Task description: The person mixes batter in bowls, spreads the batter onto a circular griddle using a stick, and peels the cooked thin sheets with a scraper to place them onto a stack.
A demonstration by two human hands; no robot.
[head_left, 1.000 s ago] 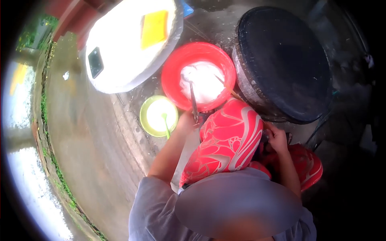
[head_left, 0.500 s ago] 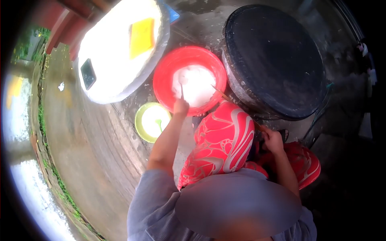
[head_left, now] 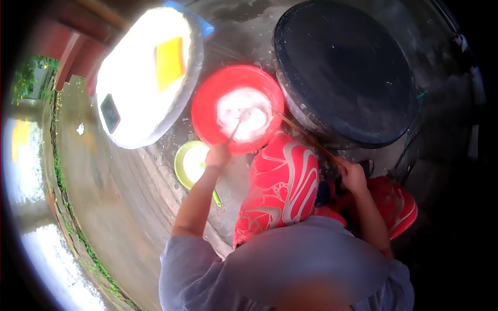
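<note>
Left hand (head_left: 218, 155) drawn back from middle of red basin (head_left: 206, 110), gripping ladle (head_left: 237, 127) inside, right hand (head_left: 354, 177) holding stick (head_left: 311, 140) across rim

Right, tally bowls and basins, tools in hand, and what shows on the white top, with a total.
Bowls and basins: 2 (red basin, green bowl)
Tools in hand: 2 (utensil in left hand, stick in right hand)
On the white top: 2 (yellow item, dark phone)
Total: 6

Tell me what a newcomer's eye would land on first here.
Probably the red basin in the middle, holding white material, a utensil in the left hand reaching into it. Next, the black disc at upper right and the glaring white round surface at upper left, with a yellow item on it.
</note>
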